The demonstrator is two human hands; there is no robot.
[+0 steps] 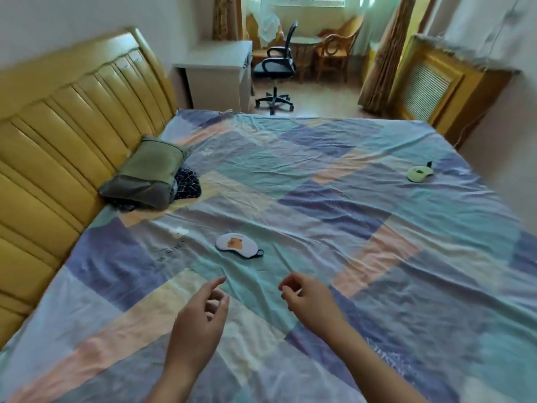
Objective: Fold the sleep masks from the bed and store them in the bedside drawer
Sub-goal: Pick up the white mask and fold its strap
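Both hands are held above the bed (319, 175), empty: the left hand (200, 318) loosely spread, the right hand (308, 301) loosely curled. A white sleep mask (236, 245) lies just beyond them; a green sleep mask (418, 173) lies far right. Sheet lettering is unreadable.

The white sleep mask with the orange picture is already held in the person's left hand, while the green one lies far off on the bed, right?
Not quite. In the head view the white sleep mask lies on the bed, beyond the empty left hand. The green mask does lie far off.
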